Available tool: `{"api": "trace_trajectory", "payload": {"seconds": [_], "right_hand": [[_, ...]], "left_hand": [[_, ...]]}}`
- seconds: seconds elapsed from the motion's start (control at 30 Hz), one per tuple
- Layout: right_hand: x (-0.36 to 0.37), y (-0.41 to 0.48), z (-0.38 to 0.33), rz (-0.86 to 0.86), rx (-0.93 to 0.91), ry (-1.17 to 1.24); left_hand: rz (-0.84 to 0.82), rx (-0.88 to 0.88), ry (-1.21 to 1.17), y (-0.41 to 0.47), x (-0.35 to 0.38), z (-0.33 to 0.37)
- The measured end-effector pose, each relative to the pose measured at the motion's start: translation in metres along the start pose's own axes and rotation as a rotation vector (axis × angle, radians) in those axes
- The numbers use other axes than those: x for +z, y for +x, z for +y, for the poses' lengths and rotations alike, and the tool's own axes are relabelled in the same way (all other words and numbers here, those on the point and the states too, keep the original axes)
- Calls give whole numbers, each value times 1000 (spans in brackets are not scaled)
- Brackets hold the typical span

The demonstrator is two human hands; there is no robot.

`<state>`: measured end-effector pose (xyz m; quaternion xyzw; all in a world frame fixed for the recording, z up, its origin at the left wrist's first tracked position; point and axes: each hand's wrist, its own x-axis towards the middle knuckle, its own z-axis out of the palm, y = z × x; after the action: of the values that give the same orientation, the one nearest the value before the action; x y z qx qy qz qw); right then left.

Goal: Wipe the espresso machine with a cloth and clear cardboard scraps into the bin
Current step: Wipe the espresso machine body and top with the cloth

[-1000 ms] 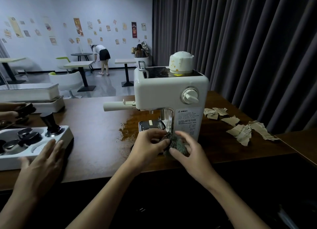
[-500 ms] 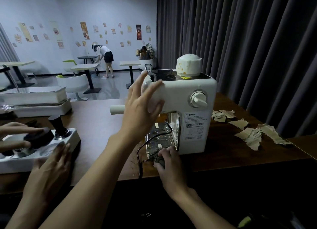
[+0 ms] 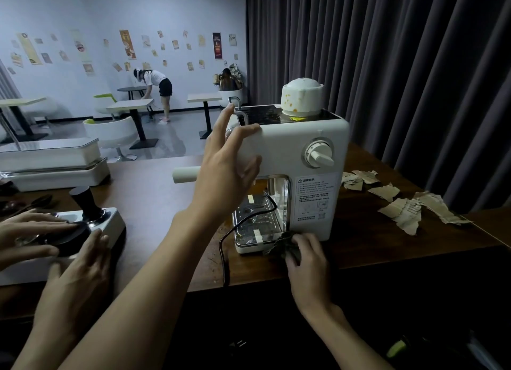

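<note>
Looks like left hand [image 3: 224, 162] jumped up onto the espresso machine [image 3: 304, 140], fingers spread, while right hand [image 3: 307, 259] grips the cloth [image 3: 282, 245] at its base on the desk [image 3: 154, 198], wiping barely begun, cardboard scraps [image 3: 401, 214] untouched.

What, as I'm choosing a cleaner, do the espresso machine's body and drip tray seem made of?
The espresso machine body looks like cream plastic, smooth with a satin finish: rounded moulded corners, soft even sheen. The drip tray looks like polished metal, probably stainless steel: bright mirror-like reflections, punched slots.
</note>
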<state>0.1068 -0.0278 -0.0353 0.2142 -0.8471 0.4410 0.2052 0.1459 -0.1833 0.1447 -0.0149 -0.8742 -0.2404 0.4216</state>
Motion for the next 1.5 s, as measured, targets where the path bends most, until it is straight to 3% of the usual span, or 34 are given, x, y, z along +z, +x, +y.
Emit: {"api": "trace_trajectory", "payload": {"seconds": [0.17,0.5,0.67,0.87,1.1,1.33,1.5], "right_hand": [[-25,22,21,312,247,94],[-15,16,8,293,257,168],[-16,18,4,310,172,161],[-33,42,11,472,272,133],[-13,31,-19,288,-37,106],[-39,55,-15,472,208,152],[-34,48,-22,330,-14,115]], "left_hand": [[5,-4,3,0,1,-2],[35,-5,-24,-2,6,-2],[30,-1,-27,-2,6,-2],[21,-5,-13,-1,5,-1],[39,3,7,-2,6,-1],[-4,4,9,-2,2,-2],[-3,-7,5,-3,4,-3]]}}
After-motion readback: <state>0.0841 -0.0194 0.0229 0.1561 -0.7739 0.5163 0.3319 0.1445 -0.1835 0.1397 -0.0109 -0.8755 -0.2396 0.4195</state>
